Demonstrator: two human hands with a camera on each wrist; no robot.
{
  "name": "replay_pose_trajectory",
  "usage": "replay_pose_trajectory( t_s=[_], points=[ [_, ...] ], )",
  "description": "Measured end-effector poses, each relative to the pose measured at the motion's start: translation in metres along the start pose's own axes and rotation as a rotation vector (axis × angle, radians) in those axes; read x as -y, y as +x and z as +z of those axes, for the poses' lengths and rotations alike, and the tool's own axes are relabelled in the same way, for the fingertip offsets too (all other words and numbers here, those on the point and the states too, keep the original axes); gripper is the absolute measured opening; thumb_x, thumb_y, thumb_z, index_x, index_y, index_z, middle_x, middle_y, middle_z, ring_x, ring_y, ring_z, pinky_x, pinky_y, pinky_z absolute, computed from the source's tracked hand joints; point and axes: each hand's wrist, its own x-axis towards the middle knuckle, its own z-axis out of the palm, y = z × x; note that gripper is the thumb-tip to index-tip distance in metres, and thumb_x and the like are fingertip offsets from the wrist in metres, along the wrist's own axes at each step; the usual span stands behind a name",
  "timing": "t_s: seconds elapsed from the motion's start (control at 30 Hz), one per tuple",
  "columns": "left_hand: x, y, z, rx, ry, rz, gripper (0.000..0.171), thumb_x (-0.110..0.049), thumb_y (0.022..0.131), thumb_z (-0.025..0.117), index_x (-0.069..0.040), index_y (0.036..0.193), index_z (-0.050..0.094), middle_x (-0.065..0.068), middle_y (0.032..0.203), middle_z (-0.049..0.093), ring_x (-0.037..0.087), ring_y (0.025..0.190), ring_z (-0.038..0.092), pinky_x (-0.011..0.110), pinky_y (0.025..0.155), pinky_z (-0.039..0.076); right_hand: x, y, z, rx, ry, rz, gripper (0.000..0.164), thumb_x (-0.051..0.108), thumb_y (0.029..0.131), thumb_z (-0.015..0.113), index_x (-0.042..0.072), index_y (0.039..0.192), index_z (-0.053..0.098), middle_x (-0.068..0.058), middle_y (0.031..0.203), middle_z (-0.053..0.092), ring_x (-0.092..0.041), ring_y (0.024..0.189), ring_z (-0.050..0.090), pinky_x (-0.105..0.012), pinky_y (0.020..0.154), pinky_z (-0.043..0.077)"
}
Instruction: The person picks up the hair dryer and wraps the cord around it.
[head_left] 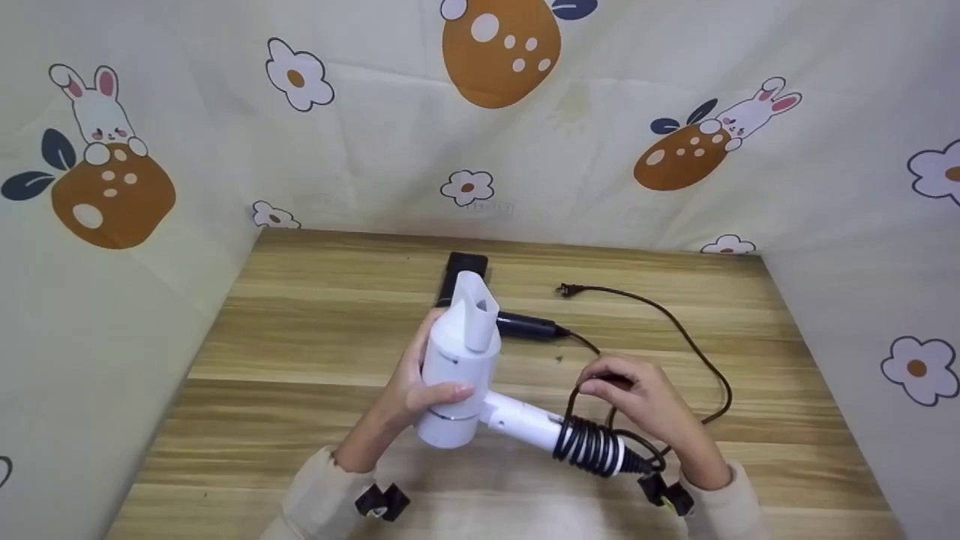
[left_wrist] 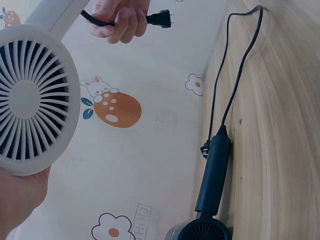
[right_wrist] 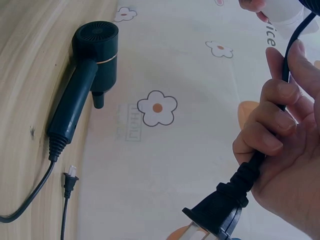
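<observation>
My left hand grips a white hair dryer round its barrel, with the thumb across the front. The dryer is held up over the table, nozzle toward the back, its handle slanting down to the right. Several turns of its black cord wrap the handle's end. In the left wrist view the slatted rear grille shows large. My right hand is just above the wound cord, fingers curled round the cord's free end. The two-pin plug sticks out below those fingers in the right wrist view.
Behind the white dryer, a dark hair dryer lies on the wooden table. Its loose cord loops across the right side and ends in a plug. Patterned cloth walls the table at the back and both sides.
</observation>
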Motion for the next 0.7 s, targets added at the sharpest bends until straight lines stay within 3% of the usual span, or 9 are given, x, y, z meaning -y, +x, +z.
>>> replay_pose_trajectory(
  t_s=[0.37,0.5,0.7],
  points=[
    [0.002,0.000,-0.002,-0.031,-0.041,0.004,0.082,-0.021,0.068,0.074,0.005,0.129,0.027,-0.001,0.099,0.058,0.014,0.086,0.057,0.032,0.077,0.049,-0.005,-0.002,0.001,-0.099,0.000,-0.040,0.016,-0.007,0.080,0.064,0.006,0.088,0.067,-0.004,0.082,0.067,-0.003,0.074,0.060,-0.018,0.064,0.050],
    [0.001,0.000,-0.001,-0.021,-0.055,0.021,0.083,-0.022,0.068,0.074,0.006,0.129,0.026,-0.002,0.099,0.059,0.014,0.086,0.057,0.032,0.077,0.049,-0.006,-0.001,0.002,-0.050,0.000,-0.040,0.013,-0.005,0.081,0.064,0.005,0.089,0.066,-0.007,0.081,0.067,-0.001,0.072,0.058,-0.019,0.061,0.050],
    [-0.001,0.001,0.002,-0.058,-0.077,0.037,0.076,-0.021,0.068,0.073,0.003,0.127,0.032,-0.002,0.099,0.060,0.014,0.086,0.058,0.031,0.076,0.049,-0.001,0.003,0.011,0.116,0.078,-0.046,0.015,-0.008,0.086,0.053,0.002,0.084,0.064,-0.011,0.076,0.065,0.004,0.071,0.054,-0.020,0.062,0.049]
  ],
)
